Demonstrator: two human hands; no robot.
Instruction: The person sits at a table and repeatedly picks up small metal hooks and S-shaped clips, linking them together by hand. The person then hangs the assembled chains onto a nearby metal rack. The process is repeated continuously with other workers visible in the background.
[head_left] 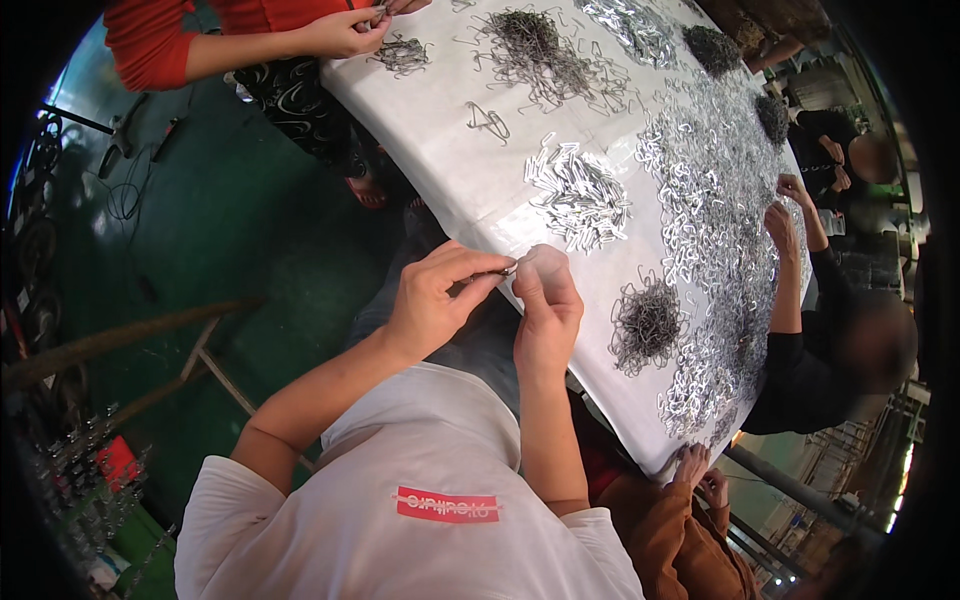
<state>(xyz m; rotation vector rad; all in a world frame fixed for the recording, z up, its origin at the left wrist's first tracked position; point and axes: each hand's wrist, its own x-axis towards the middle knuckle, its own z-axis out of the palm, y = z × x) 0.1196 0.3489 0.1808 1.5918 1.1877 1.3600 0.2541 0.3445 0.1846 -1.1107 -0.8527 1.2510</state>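
In front of my chest, beside the near edge of the white-covered table [480, 190], both my hands meet fingertip to fingertip. My left hand [432, 298] pinches a small dark metal piece [508, 270] between thumb and fingers; it looks like a bent wire hook, mostly hidden. My right hand [548, 302] is closed at the same piece, its fingers slightly blurred. Nearest on the table lie a pile of shiny silver metal pieces [580, 195] and, to the right, a tangled heap of dark wire hooks [647, 322].
A broad spread of silver hooks [700, 210] covers the table's right side. More dark wire hooks [535, 50] lie at the far end. Co-workers' hands [350, 32] work at the far left, with others along the right side. A wooden frame [200, 350] stands on the green floor.
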